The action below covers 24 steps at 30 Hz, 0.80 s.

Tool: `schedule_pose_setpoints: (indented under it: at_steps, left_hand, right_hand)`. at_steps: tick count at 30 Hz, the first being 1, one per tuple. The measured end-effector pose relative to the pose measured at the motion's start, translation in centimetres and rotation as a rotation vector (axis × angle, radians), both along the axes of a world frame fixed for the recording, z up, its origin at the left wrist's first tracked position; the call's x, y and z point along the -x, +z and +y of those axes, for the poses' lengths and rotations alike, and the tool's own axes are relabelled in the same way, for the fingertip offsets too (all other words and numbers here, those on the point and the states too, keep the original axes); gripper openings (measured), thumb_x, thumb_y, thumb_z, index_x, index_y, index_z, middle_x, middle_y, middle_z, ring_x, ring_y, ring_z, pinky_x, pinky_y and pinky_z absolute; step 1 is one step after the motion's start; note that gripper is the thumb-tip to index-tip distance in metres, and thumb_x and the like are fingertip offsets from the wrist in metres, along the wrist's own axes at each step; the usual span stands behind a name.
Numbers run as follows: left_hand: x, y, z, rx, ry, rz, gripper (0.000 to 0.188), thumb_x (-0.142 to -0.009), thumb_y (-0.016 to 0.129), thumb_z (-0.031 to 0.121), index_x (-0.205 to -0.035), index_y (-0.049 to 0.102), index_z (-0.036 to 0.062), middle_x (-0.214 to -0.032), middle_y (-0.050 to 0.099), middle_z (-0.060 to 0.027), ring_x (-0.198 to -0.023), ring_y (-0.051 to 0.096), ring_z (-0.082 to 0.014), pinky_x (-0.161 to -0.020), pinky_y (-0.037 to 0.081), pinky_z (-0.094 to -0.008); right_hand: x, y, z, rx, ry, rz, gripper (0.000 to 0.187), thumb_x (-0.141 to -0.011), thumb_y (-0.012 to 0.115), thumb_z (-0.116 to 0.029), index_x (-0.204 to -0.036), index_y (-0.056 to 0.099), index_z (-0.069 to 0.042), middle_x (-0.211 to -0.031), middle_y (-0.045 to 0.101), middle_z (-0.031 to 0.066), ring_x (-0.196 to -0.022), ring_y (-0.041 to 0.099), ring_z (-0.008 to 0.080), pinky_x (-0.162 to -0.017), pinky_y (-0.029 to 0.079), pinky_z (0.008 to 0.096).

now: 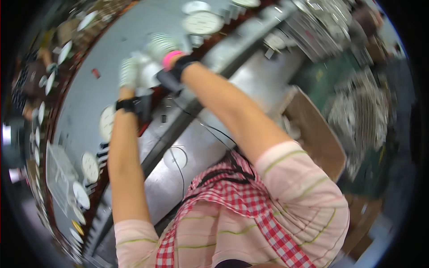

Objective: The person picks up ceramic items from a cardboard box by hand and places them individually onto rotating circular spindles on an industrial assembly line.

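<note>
Over the grey counter (82, 100) — gloved left hand (128, 74) and right hand (161, 46) flanking a blurred white object (149, 75). Fingers' closure, both hands: cannot tell.

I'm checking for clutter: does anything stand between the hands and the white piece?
Nothing visible does. The left hand is right beside the white piece, and the right hand is at its upper side in the picture; blur hides the exact contact.

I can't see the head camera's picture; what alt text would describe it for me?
A person in a red checked apron has the gloved left grip and right grip close together over a grey surface, a blurred white object between them. Pale round discs line the surface's edges.
</note>
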<state>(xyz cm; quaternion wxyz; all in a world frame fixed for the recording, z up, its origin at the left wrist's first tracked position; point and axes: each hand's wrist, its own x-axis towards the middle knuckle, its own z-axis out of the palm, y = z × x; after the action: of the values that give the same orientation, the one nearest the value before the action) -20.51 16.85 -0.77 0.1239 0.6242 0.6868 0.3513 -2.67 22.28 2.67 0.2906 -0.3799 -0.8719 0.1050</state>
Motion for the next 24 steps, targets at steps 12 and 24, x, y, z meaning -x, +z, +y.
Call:
schedule_pose_setpoints:
  at_steps: [12, 24]
  left_hand:
    - [-11.1, -4.7, -31.5, 0.26, 0.24, -0.092, 0.033, -0.09, 0.053, 0.004, -0.122, 0.049, -0.0027, -0.113, 0.057, -0.0146, -0.101, 0.056, -0.0225, -0.091, 0.044, -0.0326]
    - [-19.6, -3.1, -25.1, 0.571, -0.429, -0.288, 0.041, -0.086, 0.06, 0.02, -0.123, 0.052, 0.0043, -0.102, 0.066, -0.0143, -0.084, 0.065, -0.0201, -0.074, 0.051, -0.0309]
  right_hand:
    - [-39.9, -24.0, -18.5, 0.59, -1.117, 0.69, 0.023, -0.093, 0.049, -0.021, -0.094, 0.06, 0.0, -0.086, 0.062, 0.0109, -0.075, 0.058, 0.0252, -0.075, 0.048, 0.0356]
    - [-44.8, -26.7, -25.7, 0.542, -1.075, 0.39, 0.023, -0.084, 0.052, -0.014, -0.101, 0.06, -0.001, -0.091, 0.062, 0.0213, -0.082, 0.059, 0.0344, -0.073, 0.045, 0.0412]
